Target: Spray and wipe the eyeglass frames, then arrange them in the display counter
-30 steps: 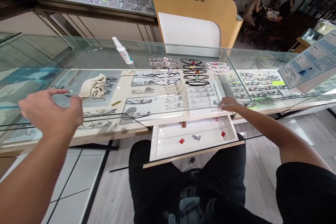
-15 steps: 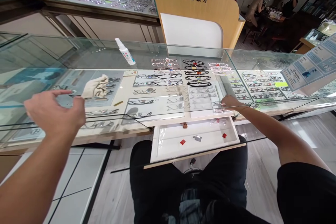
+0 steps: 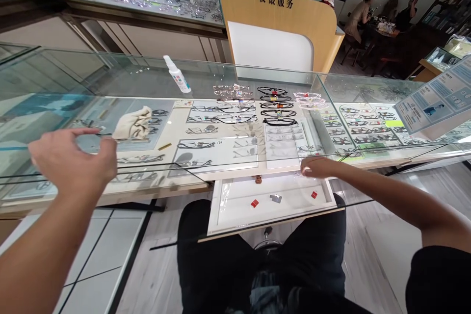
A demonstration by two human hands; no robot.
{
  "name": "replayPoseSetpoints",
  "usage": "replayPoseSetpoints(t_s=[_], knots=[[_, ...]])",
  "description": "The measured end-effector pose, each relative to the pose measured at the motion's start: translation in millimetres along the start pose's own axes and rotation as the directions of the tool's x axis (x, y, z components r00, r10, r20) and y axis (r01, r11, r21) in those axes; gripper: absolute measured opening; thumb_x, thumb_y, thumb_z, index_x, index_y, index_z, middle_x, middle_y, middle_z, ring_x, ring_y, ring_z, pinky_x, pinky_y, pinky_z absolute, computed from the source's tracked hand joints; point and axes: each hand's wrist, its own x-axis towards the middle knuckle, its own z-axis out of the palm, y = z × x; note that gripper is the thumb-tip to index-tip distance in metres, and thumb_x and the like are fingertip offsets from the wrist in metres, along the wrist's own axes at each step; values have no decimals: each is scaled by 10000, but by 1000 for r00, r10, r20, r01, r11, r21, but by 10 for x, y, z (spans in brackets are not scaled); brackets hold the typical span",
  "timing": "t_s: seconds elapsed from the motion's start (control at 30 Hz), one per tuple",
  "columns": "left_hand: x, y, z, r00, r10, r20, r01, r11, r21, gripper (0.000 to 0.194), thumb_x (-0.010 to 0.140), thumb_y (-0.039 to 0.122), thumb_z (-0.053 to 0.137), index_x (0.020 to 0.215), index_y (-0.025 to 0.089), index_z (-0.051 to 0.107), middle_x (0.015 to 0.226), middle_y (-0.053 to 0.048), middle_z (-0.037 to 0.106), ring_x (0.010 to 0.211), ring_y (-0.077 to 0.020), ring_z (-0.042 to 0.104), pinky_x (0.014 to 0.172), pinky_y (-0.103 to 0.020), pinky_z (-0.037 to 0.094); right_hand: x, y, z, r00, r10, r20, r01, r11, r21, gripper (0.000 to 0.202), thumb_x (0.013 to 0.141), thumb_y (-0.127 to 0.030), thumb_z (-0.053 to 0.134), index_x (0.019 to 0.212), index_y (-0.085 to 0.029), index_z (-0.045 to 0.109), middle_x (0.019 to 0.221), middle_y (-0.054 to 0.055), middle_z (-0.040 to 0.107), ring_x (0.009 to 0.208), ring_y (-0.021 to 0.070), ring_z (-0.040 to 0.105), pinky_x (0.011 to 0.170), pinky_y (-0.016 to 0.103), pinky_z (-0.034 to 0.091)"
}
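Note:
At the left, my left hand [image 3: 75, 157] is over the glass counter [image 3: 206, 176], thumb and fingers apart in a wide C shape with nothing between them. A crumpled beige cloth [image 3: 133, 123] lies just beyond it. My right hand [image 3: 317, 167] has its fingers curled down above the back right of the open white drawer [image 3: 235, 213]; what they hold, if anything, is hidden. Red tags [image 3: 254, 203], a grey tag [image 3: 275, 198] and a small brown item [image 3: 258, 179] lie in the drawer. Black-framed glasses [image 3: 279, 121] sit in a column beyond.
A white spray bottle [image 3: 178, 76] stands on the glass behind the cloth. A blue and white sign [image 3: 434, 103] is at the right. Past the counter are a wooden cashier desk [image 3: 275, 12] and two seated people. The drawer juts out over my lap.
My right hand has moved left and toward me, from beside the glasses in the case to above the drawer's back right. My left hand keeps nearly the same pose.

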Motion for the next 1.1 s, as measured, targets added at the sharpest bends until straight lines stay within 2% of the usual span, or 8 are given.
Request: replayPoseSetpoints(t_s=[0.07,0.17,0.27,0.4,0.53,0.8,1.0,1.1], knots=[[-10,6,1,1000,-7,0,7,1000,14,736,785,530,399,1243,85,762,835,-103,508,1206,-482,642,1134,-647,500,-176,-249,-136,952,-276,130,256,955,151,244,1002,-369,651,1095,-302,867,1064,32,859,931,220,772,784,325,560],[-19,41,-14,1000,-31,-2,31,999,13,736,787,532,403,1256,98,768,1028,-170,647,1275,-477,627,1166,-635,485,-322,-304,-593,921,-375,-106,390,892,227,335,1056,-401,557,1081,-250,855,1033,55,851,935,213,760,859,355,556],[-24,103,-58,997,-73,36,72,997,32,771,785,542,392,1273,82,772,1134,-212,693,1318,-510,619,1164,-659,487,-214,111,-1166,858,-214,-466,257,966,30,345,1052,-415,565,1119,-226,846,1141,91,829,1124,282,721,1052,467,528],[-28,128,-89,991,-117,69,114,993,43,802,792,561,386,1297,65,763,1242,-265,690,1378,-571,583,1125,-736,488,218,904,-1592,819,-35,-573,-60,987,-146,309,1037,-381,624,1128,-202,859,1324,97,793,1328,373,618,1163,576,479],[-23,57,-37,994,-100,49,100,995,5,736,818,552,432,1310,108,753,1249,-233,668,1413,-544,559,1155,-742,459,615,1328,-1622,849,23,-528,-138,974,-179,300,1017,-407,688,1138,-201,869,1439,77,763,1408,395,581,1180,616,486],[11,122,-54,987,-158,40,160,985,-68,366,797,399,550,1004,155,727,862,-47,424,1295,-463,600,1175,-735,421,914,1445,-1707,894,177,-413,-230,970,-83,365,959,-501,784,1089,-173,879,1356,100,808,1234,347,738,1068,486,583],[-14,186,-97,983,-182,15,182,974,-135,133,781,329,597,822,204,582,813,6,305,1300,-430,569,1196,-739,381,789,1290,-1675,853,227,-469,-248,969,18,178,936,-332,782,979,-183,869,1253,88,831,1165,318,752,1005,440,604],[-12,187,-102,982,-189,19,190,972,-137,139,788,335,598,818,202,567,812,13,302,1308,-438,576,1199,-744,376,463,1055,-1665,845,144,-516,-125,990,71,184,948,-333,727,929,-198,850,1224,74,830,1153,298,743,1061,464,580]])
